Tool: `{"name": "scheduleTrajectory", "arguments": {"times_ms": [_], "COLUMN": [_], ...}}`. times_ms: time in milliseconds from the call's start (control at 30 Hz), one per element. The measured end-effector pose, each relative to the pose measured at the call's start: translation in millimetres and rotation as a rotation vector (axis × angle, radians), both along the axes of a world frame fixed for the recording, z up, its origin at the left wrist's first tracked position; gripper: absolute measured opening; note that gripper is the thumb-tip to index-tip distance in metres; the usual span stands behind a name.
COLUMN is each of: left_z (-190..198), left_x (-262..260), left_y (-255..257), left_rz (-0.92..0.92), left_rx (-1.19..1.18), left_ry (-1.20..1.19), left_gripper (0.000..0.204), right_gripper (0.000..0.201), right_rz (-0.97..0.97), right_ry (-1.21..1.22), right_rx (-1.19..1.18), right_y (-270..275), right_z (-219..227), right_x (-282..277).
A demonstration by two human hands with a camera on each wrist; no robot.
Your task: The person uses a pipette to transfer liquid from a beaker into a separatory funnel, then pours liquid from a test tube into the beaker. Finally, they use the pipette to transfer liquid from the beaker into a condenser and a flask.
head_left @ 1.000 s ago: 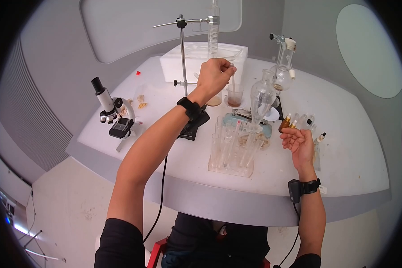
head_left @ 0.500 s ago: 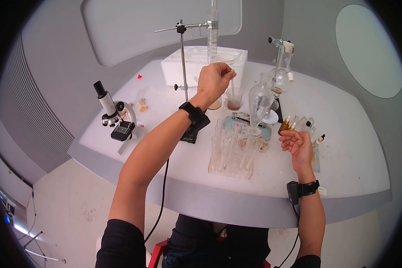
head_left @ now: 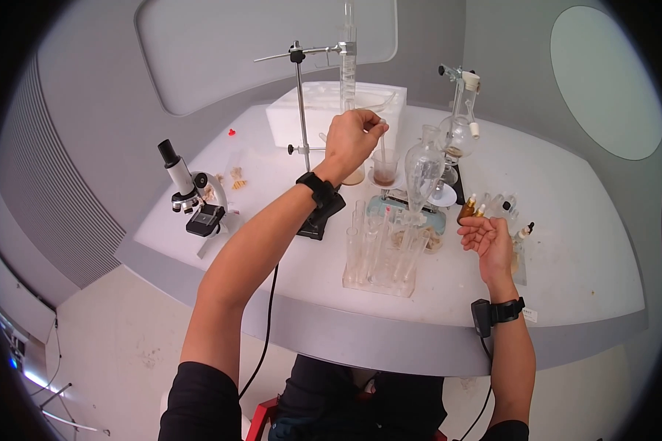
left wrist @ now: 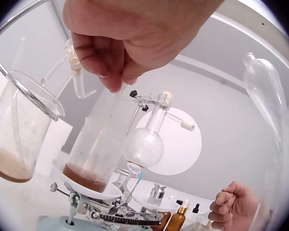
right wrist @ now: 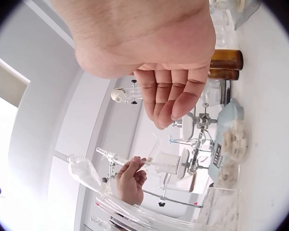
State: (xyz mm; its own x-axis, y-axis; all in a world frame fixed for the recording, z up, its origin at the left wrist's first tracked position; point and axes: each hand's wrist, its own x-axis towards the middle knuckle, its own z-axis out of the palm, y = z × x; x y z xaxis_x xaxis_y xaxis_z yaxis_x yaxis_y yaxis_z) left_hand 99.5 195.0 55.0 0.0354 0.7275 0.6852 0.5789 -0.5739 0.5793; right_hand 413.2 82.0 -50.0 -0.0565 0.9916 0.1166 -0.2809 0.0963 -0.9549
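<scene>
My left hand (head_left: 354, 141) pinches the top of a thin, clear glass rod (head_left: 383, 149) between thumb and fingertips. The rod slants down into a beaker (left wrist: 95, 156) that has brown liquid at its bottom. That beaker rests on the white pan (left wrist: 114, 191) of a balance with a pale blue base (head_left: 428, 219). Over the bench's right side, my right hand (head_left: 487, 244) is raised palm inward, its fingers loosely bent and holding nothing. Amber dropper bottles (head_left: 466, 211) stand just behind it. On the balance's other pan is a metal weight (left wrist: 157, 192).
A separatory funnel (head_left: 422, 176) rises behind a test tube rack (head_left: 379, 283) in front of the balance. Left of the beaker are a conical flask (left wrist: 12, 168) and a clamp stand (head_left: 302, 103). A microscope (head_left: 187, 187) stands farther left, a white foam box (head_left: 290, 110) behind.
The head view has tilted slightly, so the bench things sit a little lower in it. My left hand keeps its pinch on the rod in the beaker; my right hand stays almost still.
</scene>
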Motion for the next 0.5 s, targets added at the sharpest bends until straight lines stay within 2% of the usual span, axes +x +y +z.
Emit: {"name": "scheduleTrajectory", "arguments": {"times_ms": [500], "left_z": [-0.2], "left_x": [0.4], "left_y": [-4.5], "left_rz": [0.005], "left_rx": [-0.053], "left_ry": [0.003], "left_gripper": [0.028], "right_gripper": [0.058], "right_rz": [0.012], "right_ry": [-0.021], "right_rx": [0.007], "right_y": [-2.3], "right_z": [0.9], "right_x": [-1.8]}}
